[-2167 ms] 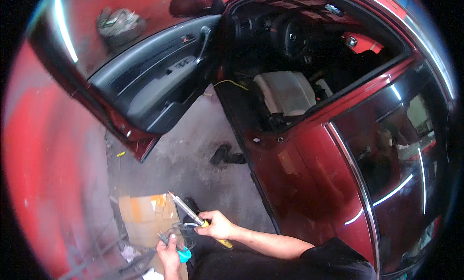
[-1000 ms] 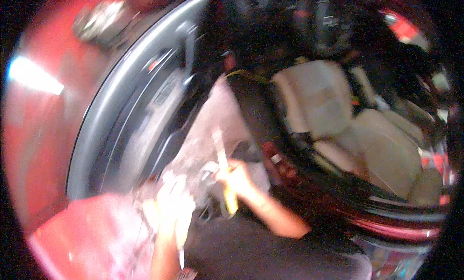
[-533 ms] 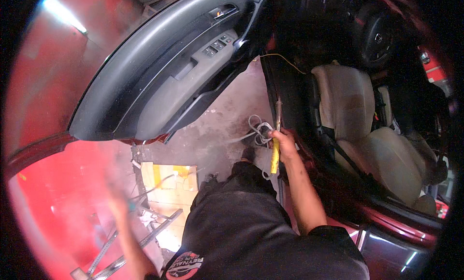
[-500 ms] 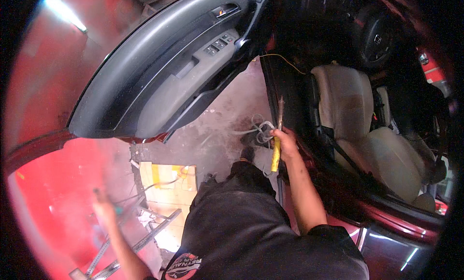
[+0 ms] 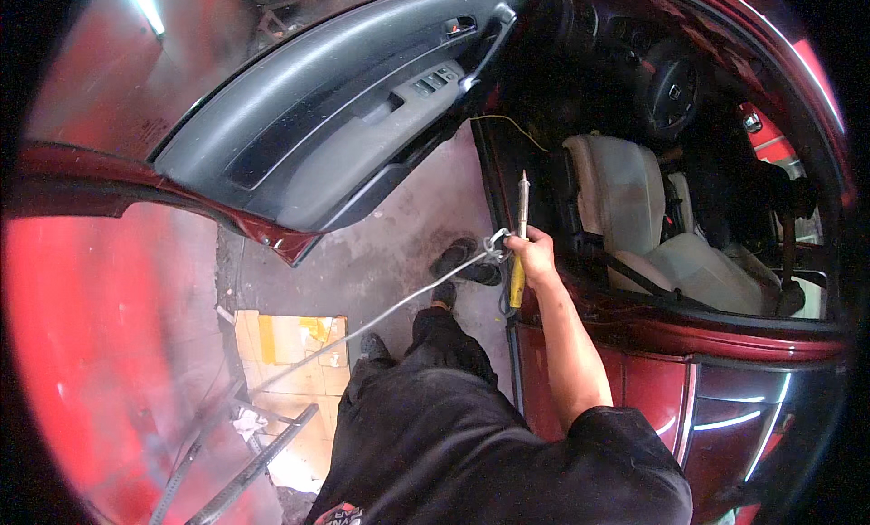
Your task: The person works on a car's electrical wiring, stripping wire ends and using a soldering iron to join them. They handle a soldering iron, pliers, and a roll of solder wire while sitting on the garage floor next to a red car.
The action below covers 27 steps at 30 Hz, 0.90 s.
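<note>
My right hand (image 5: 535,255) is closed around a soldering iron (image 5: 517,285), which has a yellow handle and a slim metal barrel. It stands nearly upright in the picture, its pointed tip toward the top. A loop of grey cable (image 5: 496,244) is also caught in these fingers. From there the cable runs taut down to the left, across the floor and a cardboard sheet. Beyond the hand lies the dark door sill of a dark red car (image 5: 625,366). My left hand is out of view.
The open car door (image 5: 353,153) arches across the upper left. Beige seats (image 5: 625,185) and a steering wheel (image 5: 675,92) fill the cabin, where a dark shape on the far side may be a person. Cardboard (image 5: 294,344) and a metal frame (image 5: 258,461) stand lower left.
My left hand has left the view at lower left. The grey cable, loosely coiled before, now stretches straight. My right hand still grips the soldering iron, and the view has shifted.
</note>
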{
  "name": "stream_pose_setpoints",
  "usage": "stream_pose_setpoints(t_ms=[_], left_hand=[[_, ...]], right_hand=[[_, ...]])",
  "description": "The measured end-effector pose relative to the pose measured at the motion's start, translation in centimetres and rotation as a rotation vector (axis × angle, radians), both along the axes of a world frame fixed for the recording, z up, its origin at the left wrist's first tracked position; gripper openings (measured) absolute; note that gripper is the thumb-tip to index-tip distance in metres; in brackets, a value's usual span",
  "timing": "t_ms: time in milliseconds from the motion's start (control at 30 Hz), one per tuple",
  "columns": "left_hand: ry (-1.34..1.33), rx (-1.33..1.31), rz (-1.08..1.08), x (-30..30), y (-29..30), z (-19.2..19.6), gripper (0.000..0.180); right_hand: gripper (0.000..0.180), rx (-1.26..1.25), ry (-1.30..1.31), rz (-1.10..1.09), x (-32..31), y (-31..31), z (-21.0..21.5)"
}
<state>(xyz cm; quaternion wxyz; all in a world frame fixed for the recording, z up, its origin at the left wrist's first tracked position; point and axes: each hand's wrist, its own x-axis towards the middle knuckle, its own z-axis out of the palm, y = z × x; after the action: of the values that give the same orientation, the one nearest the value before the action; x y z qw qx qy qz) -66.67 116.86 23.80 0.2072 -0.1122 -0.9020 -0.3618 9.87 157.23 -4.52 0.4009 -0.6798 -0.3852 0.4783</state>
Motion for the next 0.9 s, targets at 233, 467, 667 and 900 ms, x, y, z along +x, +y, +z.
stream_pose_setpoints(t_ms=[233, 467, 667, 900], left_hand=[[-0.087, -0.012, -0.211, 1.4, 3.0, -3.8, 0.038], [-0.542, -0.606, -0.580, 12.0, 6.2, -26.2, 0.043], [-1.243, -0.263, -0.676, 25.2, 8.5, -36.6, 0.068], [-1.664, -0.263, -0.672, 27.8, 10.5, -40.5, 0.048]], right_hand=[[0.024, -0.002, 0.047, -0.041, -2.8, -1.8, 2.1], [0.013, -0.005, 0.282, -0.074, -4.1, -6.7, 5.1], [0.012, -0.046, 0.345, -0.015, -5.8, -8.8, 7.2], [0.015, -0.112, 0.429, 0.103, -9.3, -10.1, 6.7]])
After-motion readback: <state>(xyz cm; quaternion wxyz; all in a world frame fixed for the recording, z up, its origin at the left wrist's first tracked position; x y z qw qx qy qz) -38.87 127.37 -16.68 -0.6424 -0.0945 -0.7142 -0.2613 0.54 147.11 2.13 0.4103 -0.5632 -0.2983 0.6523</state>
